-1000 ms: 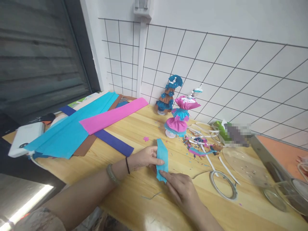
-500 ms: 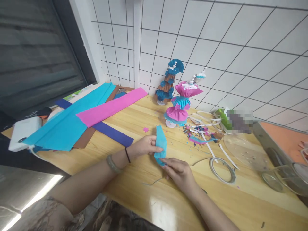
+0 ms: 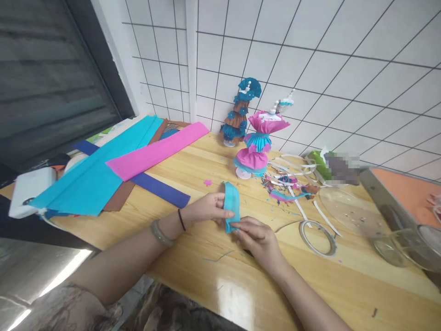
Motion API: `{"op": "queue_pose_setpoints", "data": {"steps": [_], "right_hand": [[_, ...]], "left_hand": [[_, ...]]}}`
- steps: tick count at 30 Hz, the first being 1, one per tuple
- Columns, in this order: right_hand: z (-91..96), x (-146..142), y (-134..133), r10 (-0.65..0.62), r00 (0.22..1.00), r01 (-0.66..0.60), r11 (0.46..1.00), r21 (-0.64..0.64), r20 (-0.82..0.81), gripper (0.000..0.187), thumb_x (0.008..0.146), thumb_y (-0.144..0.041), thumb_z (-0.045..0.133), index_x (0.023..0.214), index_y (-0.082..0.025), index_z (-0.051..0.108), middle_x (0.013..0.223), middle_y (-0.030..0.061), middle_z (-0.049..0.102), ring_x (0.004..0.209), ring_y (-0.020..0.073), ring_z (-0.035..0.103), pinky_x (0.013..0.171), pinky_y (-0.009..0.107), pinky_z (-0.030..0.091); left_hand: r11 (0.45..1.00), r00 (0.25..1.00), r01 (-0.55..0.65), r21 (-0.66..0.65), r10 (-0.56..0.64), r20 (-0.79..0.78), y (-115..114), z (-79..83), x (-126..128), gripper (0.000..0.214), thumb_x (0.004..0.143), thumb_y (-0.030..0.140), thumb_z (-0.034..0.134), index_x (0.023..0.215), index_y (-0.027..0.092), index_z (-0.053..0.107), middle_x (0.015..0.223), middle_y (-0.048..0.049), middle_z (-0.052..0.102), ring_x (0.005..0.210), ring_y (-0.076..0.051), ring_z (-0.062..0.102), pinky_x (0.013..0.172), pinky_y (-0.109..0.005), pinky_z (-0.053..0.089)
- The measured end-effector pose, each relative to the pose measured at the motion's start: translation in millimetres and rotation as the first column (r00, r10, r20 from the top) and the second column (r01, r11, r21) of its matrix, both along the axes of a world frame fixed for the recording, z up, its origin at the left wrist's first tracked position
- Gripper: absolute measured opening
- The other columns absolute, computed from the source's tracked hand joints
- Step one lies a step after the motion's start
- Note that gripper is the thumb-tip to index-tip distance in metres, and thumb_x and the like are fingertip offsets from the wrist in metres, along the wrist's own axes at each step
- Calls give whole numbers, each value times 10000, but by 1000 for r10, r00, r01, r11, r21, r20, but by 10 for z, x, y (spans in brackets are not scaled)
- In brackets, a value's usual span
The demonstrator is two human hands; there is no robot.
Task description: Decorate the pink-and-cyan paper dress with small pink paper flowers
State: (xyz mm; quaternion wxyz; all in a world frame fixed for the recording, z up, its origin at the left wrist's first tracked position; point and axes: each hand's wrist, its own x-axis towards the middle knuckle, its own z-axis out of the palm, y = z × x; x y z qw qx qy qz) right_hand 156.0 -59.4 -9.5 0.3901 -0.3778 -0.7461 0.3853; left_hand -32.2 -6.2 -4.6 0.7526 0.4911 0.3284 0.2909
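A short strip of light blue crepe paper (image 3: 232, 200) is held upright over the wooden table, its top edge curved. My left hand (image 3: 210, 208) grips it from the left, thumb across its front and fingers behind. At its lower end my right hand (image 3: 257, 236) pinches the paper between thumb and fingers. A thin wire or thread (image 3: 218, 257) lies on the table just below my hands. Beyond them stand a pink and blue ruffled paper figure (image 3: 257, 147) and a teal and brown one (image 3: 237, 115).
Long blue crepe sheets (image 3: 86, 179), a pink strip (image 3: 158, 151) and a dark blue strip (image 3: 165, 191) lie at left. Paper scraps (image 3: 289, 188), a tape roll (image 3: 319, 236) and a clear jar (image 3: 403, 248) are at right. A tiled wall (image 3: 303, 59) bounds the back.
The blue paper strip's top has bent into a curve, and its lower end has been gathered up. My right hand has shifted slightly up; the view has tilted a little.
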Motion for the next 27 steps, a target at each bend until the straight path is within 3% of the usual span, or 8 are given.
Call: {"op": "queue_pose_setpoints", "data": {"steps": [3,6,10,14,23,27], "right_hand": [[-16,33,16,-23,1000,24,1000,19,-10,176,811,-232,560,919,-210,697,780,57,621,629,108,593,527,211,507],[-10,37,21,-51,997,49,998,-39,-54,165,805,-253,571,900,-197,694,778,55,615,554,89,571,480,202,497],[22,8,13,-79,991,64,989,-130,-108,163,792,-300,588,826,-179,692,766,51,607,489,75,551,453,206,497],[30,-4,11,-61,991,43,988,-151,-115,152,785,-298,598,807,-182,694,757,48,597,502,79,555,462,207,498],[16,-4,56,-130,976,71,949,-308,-175,165,708,-340,669,721,-177,696,817,59,594,522,78,540,454,212,508],[2,-16,59,-174,965,89,923,-375,-198,186,664,-346,705,704,-165,689,799,55,607,500,74,538,459,214,508]], "left_hand": [[994,995,95,54,-95,15,7,-23,-16,435,575,307,764,903,107,561,772,-45,628,624,-94,567,571,-211,438],[986,988,149,78,-152,29,11,-21,-33,458,586,272,762,970,110,572,830,-54,640,691,-100,573,650,-226,440],[987,989,144,78,-146,26,-5,5,-37,722,569,226,773,1215,139,463,917,-65,654,848,-141,584,788,-276,428],[985,987,159,65,-161,21,-24,0,-33,857,561,238,777,1310,150,368,949,-67,655,881,-162,588,785,-278,427],[963,986,166,212,-157,-63,-7,-81,-26,634,604,255,736,1190,158,516,1057,-82,637,1042,-209,544,866,-319,418],[953,982,183,243,-164,-98,2,-110,-26,619,626,221,715,1203,144,505,1057,-93,635,1008,-196,556,858,-311,417]]}}
